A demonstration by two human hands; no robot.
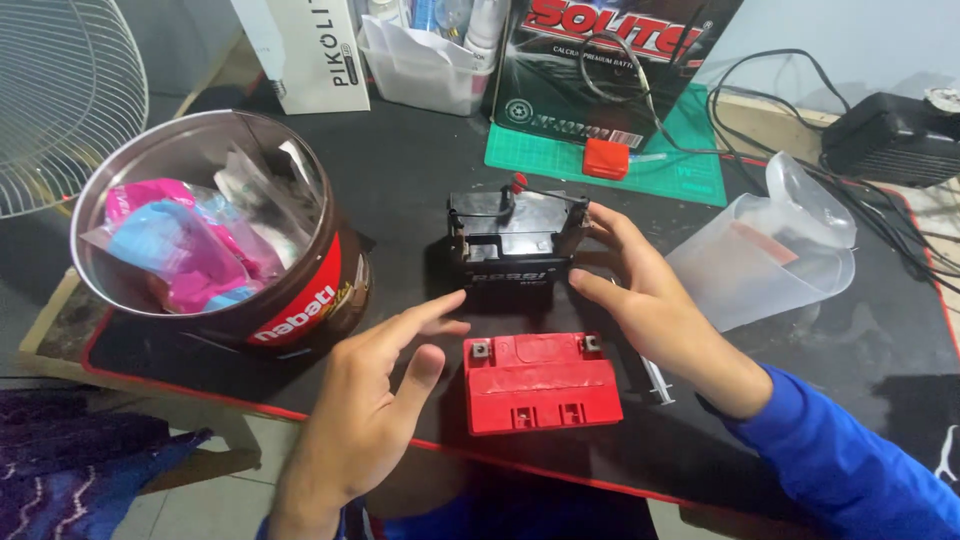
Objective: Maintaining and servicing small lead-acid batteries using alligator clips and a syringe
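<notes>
Head view looks down on a small black battery (510, 250) standing upright near the middle of the dark tabletop (400, 170), with thin black leads and a red clip at its top edge. The right hand (650, 300) is open, its fingertips touching the battery's right upper corner and side, not wrapped around it. The left hand (375, 400) is also open and holds nothing, its index finger stretched toward the battery's lower left corner but apart from it. Just in front lies a red battery (540, 382), flat, close to the tabletop's near edge. A thin syringe (655, 380) lies beside it under the right wrist, and a clear plastic jug (770, 250) lies on its side to the right. A round tin (300, 300) full of wrappers stands to the left. With only fingertips on one side, I judge the black battery could tip or slide left if pressed, tugging its leads loose. The right wrist could roll the syringe, and the left forearm could nudge the red battery off the edge.
</notes>
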